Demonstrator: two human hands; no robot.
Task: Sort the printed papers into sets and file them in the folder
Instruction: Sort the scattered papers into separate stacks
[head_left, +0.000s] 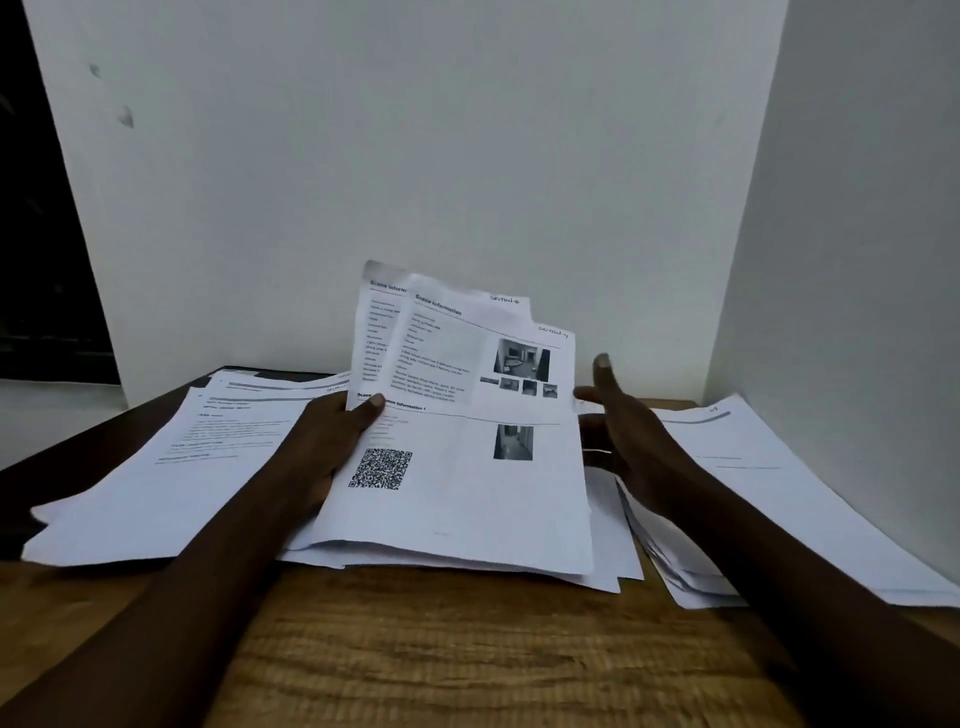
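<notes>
My left hand (332, 447) holds up a fanned bundle of printed sheets (467, 467), its thumb pressed on the front page beside a QR code. The sheets carry "Scene Information" headings, small photos and handwritten section labels at the top right corners. Just right of the bundle's edge, my right hand (628, 431) has its fingers spread and holds nothing. More loose papers lie under the bundle (608, 551). One paper set lies flat at the left (171, 467) and another at the right (779, 483). No folder is in view.
The wooden desk (467, 649) shows bare grain along its near edge. A white wall (415, 156) rises straight behind the papers, and a second white wall (857, 260) closes off the right side. A dark opening is at the far left.
</notes>
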